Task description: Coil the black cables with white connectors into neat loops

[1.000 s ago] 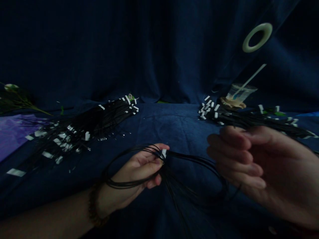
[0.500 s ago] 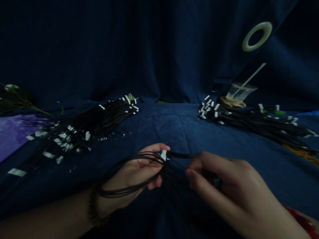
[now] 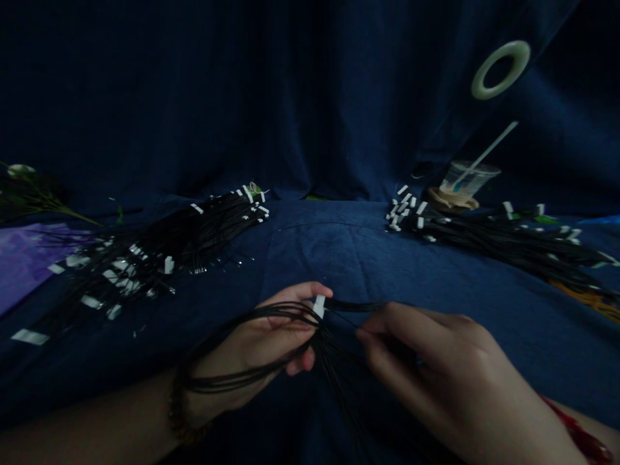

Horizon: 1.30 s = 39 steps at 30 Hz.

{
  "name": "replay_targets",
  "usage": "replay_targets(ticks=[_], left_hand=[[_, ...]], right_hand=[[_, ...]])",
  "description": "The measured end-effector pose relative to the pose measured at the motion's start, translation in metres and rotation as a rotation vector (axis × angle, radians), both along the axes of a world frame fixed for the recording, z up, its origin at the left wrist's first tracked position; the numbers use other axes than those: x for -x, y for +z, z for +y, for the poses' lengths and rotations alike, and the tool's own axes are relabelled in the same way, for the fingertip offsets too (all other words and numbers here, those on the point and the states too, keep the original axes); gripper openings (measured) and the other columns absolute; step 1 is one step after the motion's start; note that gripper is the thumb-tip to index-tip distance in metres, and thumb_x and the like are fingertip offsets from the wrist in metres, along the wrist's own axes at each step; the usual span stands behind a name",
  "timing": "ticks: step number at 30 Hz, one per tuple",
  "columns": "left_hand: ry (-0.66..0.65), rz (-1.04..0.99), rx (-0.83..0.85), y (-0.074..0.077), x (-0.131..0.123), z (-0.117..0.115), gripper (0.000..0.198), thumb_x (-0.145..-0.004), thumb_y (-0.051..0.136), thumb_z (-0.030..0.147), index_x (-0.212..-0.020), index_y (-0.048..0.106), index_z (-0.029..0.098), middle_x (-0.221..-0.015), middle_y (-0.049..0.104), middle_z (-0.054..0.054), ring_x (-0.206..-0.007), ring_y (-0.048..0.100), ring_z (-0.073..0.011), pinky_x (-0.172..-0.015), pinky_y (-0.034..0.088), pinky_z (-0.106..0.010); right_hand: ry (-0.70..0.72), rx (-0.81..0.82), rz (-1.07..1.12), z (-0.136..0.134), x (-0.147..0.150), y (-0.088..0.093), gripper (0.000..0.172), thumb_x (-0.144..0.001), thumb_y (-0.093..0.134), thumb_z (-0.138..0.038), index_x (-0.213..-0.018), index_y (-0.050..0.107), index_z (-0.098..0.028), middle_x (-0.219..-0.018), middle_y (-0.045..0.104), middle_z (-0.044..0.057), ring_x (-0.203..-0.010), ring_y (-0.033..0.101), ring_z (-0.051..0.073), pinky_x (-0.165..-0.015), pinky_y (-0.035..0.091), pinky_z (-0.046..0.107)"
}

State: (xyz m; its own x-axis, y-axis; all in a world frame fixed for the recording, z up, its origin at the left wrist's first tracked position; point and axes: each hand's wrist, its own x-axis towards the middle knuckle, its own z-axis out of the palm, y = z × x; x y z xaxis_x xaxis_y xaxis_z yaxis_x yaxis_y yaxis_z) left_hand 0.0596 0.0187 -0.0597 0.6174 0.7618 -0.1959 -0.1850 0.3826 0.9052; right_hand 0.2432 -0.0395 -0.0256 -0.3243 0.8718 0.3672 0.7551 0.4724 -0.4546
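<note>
My left hand point(image 3: 271, 339) is closed round a looped bundle of thin black cords point(image 3: 227, 361), pinching it where a small white tag point(image 3: 318, 305) sits between thumb and fingers. My right hand point(image 3: 436, 374) is just to the right, its fingers closed in a pinch on the cords that run out of the left hand. Loose cord ends hang down between the two hands over the dark blue cloth point(image 3: 349, 252).
A pile of black cords with white tags point(image 3: 159, 252) lies at the left, a second pile point(image 3: 489, 239) at the right. A clear plastic cup with a straw point(image 3: 467, 181) stands at the back right, below a pale ring point(image 3: 498, 70) in the cloth. Purple sheet point(image 3: 24, 258) at far left.
My right hand came down from in front of the right pile and closed on the cords beside my left hand. The left hand stayed in place, holding the bundle.
</note>
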Motion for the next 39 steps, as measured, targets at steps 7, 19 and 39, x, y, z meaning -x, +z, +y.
replay_targets(ticks=[7,19,39], left_hand=[[0.023,0.045,0.029,-0.002,-0.001,0.001,0.042,-0.070,0.066,0.023,-0.109,0.052,0.018,-0.063,0.052,0.002,-0.042,0.046,-0.0042,-0.036,0.027,-0.014],[-0.064,0.024,0.000,-0.011,-0.005,0.003,0.042,-0.070,0.067,0.026,-0.109,0.054,0.019,-0.063,0.056,0.002,-0.040,0.050,-0.0061,-0.034,0.030,-0.015],[0.237,0.156,-0.015,0.004,-0.009,-0.001,0.034,-0.073,0.062,0.017,-0.107,0.057,0.018,-0.059,0.050,0.002,-0.045,0.045,-0.0053,-0.042,0.030,-0.017]], right_hand=[[0.027,-0.103,-0.062,-0.001,0.000,-0.003,0.012,-0.084,0.045,-0.013,-0.077,0.054,-0.016,-0.065,0.056,-0.001,-0.057,0.053,0.009,-0.051,0.037,0.021],[0.071,-0.249,-0.170,0.002,0.006,-0.011,0.009,-0.084,0.047,-0.010,-0.084,0.054,-0.014,-0.071,0.055,0.001,-0.059,0.050,0.012,-0.052,0.036,0.026],[0.064,-0.203,-0.463,-0.025,-0.031,-0.010,0.011,-0.070,0.048,-0.015,-0.061,0.048,-0.022,-0.045,0.046,-0.002,-0.032,0.035,0.010,-0.036,0.017,0.027]])
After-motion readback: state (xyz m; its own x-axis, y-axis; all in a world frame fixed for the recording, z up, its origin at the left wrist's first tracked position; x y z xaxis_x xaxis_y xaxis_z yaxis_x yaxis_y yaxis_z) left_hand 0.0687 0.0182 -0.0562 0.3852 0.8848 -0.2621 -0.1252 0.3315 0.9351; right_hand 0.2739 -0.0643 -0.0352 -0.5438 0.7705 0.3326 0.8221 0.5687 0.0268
